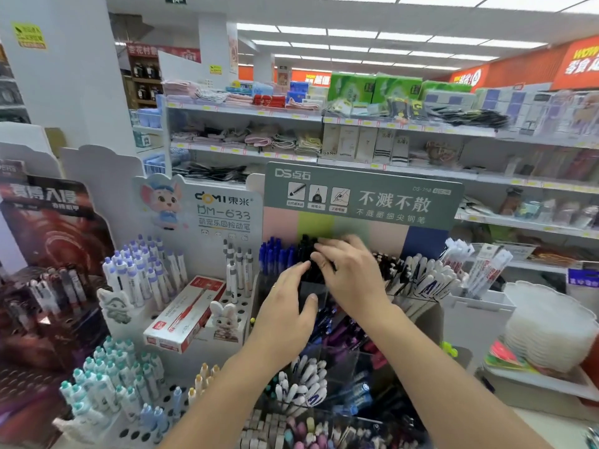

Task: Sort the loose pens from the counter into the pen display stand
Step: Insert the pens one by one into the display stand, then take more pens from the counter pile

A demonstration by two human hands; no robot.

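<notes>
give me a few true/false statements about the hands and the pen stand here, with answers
1. Both hands are at the black pens in the stand. True.
2. The blue pens stand right of the black ones. False: they stand to the left.
3. The left hand rests against a dark compartment front. True.
4. The red pen box lies under the right hand. False: it lies off to the left, on the white stand.

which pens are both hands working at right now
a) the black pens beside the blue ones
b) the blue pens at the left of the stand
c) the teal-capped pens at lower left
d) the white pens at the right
a: the left hand and right hand meet over the black pens, with the blue pens just to their left.
</notes>
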